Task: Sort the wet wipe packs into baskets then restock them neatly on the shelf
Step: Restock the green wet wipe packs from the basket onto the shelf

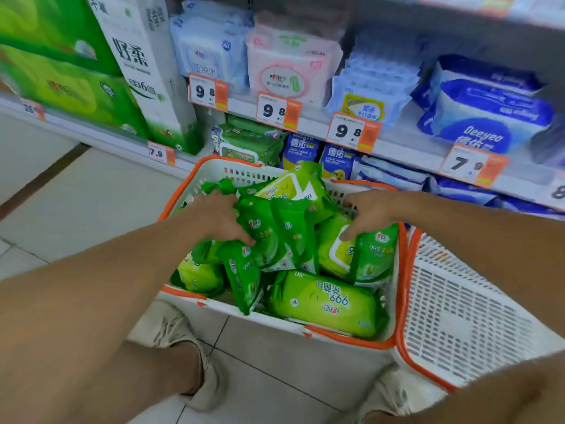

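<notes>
A white basket with an orange rim stands on the floor, filled with several green wet wipe packs, large and small. My left hand reaches in from the left and grips a bunch of small green packs in the middle of the pile. From the right, my right hand grips a small green pack, thumb on its front and fingers hidden behind it. A large lime-green pack lies flat at the basket's near side.
A second white basket with an orange rim stands directly to the right, its visible part holding nothing. Behind the baskets, shelves hold blue, pink and green wipe packs above price tags. My shoes stand on the tiled floor.
</notes>
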Available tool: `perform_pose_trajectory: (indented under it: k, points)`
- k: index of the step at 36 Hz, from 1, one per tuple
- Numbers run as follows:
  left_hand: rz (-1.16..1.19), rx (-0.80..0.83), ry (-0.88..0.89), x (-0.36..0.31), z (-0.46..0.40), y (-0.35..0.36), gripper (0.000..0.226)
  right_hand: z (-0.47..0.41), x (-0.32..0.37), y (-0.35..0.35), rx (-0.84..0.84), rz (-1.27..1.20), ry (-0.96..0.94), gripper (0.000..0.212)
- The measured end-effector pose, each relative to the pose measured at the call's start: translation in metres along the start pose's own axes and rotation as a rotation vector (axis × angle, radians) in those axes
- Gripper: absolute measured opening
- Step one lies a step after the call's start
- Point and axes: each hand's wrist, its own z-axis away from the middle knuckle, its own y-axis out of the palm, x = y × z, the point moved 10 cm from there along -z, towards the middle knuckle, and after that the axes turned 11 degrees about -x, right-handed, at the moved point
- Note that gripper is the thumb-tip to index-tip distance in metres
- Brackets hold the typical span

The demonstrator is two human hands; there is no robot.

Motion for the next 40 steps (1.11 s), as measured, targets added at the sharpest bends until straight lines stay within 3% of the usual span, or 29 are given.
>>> perform_pose_trajectory:
  k: [4,10,13,17,20,23,27,29,31,35,37,40]
  points:
    - [-0.011,0.06,-0.012,-0.005,-0.008,0.001,0.126,0.009,-0.044,0.023,0.084,0.005,0.092,0.114]
    - [0.025,0.102,-0.043,-0.009,-0.001,-0.004,0.122,0.024,-0.06,0.049,-0.018,0.089,0.026,0.124]
    - [0.014,0.073,-0.1,-0.012,0.009,-0.011,0.124,0.034,-0.055,0.05,-0.108,0.091,-0.048,0.128]
    - [0.01,-0.055,-0.192,-0.012,0.022,-0.021,0.148,0.047,-0.055,0.05,-0.208,0.13,-0.121,0.136]
    - [-0.014,-0.15,-0.237,-0.034,0.04,-0.034,0.138,0.051,-0.061,0.058,-0.24,0.048,-0.074,0.146]
    - [-0.057,-0.234,-0.108,-0.075,0.049,-0.055,0.145,0.058,-0.081,0.076,-0.201,-0.108,0.073,0.157]
    - [-0.148,-0.215,0.264,-0.149,0.061,-0.055,0.152,0.084,-0.119,0.11,-0.161,-0.15,0.129,0.12]
    - [-0.222,-0.13,0.463,-0.181,0.075,-0.036,0.132,0.093,-0.131,0.111,-0.141,0.013,0.148,0.1]
    - [-0.278,-0.075,0.516,-0.189,0.081,-0.015,0.109,0.098,-0.146,0.11,-0.118,0.127,0.194,0.091]
    - [-0.462,-0.159,0.59,-0.182,0.084,0.006,0.091,0.127,-0.183,0.117,-0.028,0.195,0.35,0.091]
    - [-0.444,-0.208,0.642,-0.179,0.083,0.003,0.085,0.136,-0.196,0.125,0.008,0.057,0.4,0.091]
    - [-0.299,-0.237,0.662,-0.179,0.084,-0.009,0.078,0.126,-0.19,0.102,-0.075,-0.248,0.415,0.119]
